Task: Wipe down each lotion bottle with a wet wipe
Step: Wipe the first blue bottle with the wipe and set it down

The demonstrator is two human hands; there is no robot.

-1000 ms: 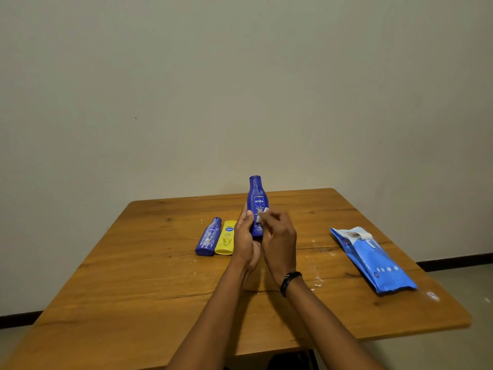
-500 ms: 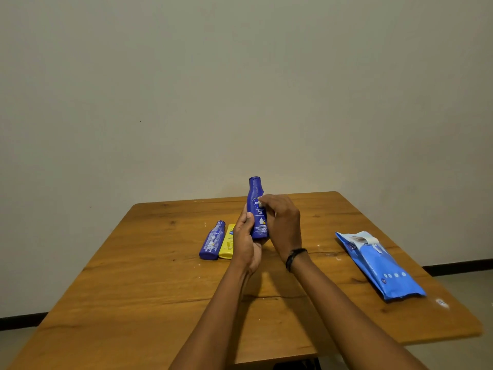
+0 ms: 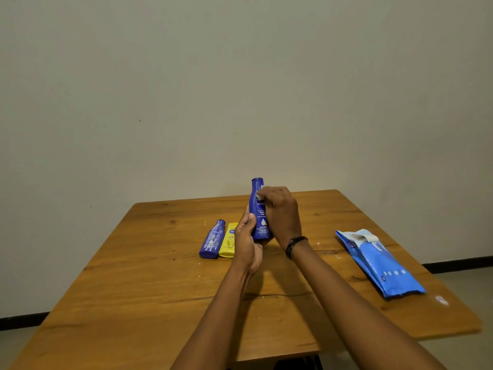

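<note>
A wooden table [image 3: 133,289] with a smooth, glossy, grained top and rounded corners fills the lower scene, set against a plain matte wall [image 3: 186,89]. Left of centre, two bottles lie flat side by side, touching, caps toward the far edge: a small dark blue bottle [image 3: 212,240] of shiny plastic with a narrowing neck, and just right of it a yellow bottle [image 3: 228,243], flatter and more squared. That makes three lotion bottles in all, counting the one in hand.

The left hand [image 3: 246,241] reaches in from the near side, wrist turned inward, fingers and thumb wrapped around the lower body of the tall blue bottle [image 3: 260,209], held upright above the table's middle. The bottle is glossy, curved and tapers to a round cap at the top. The right hand [image 3: 280,212] is curled against its upper right side, fingers clenched on a small white wipe [image 3: 261,190], pressed to the bottle's neck; only a scrap of it shows. A dark band [image 3: 294,245] circles the right wrist.

Far right, well apart, one soft, crinkled blue wipes pack [image 3: 381,263] lies flat, its white flap peeled open at the far end.
</note>
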